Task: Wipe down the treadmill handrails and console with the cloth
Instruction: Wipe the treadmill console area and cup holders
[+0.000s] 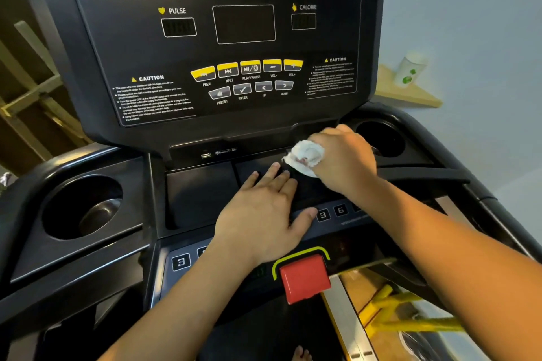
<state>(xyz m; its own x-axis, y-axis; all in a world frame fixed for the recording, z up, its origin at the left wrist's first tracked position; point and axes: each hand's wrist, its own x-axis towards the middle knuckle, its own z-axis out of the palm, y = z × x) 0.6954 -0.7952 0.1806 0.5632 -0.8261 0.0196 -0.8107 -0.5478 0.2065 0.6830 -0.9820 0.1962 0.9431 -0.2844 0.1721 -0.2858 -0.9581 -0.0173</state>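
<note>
Head view: a cup holder (82, 208) sits left of the console (140, 47) tray. On the tray the left hand (264, 214) lies flat, fingers (272, 173) straight and close together, with a red stop button (305, 277) below. Just right, the right hand (343, 161) clutches a crumpled white cloth (305, 155) against the tray.

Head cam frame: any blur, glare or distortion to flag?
Head view: dim, warm light; the wide-angle lens bows the edges of the black treadmill console; its small caution print and the white cup at far right are soft; faint sheen in the round left cup holder; the crumpled white cloth gripped by the right hand is near blown out; the flat left hand reads sharp.
</note>
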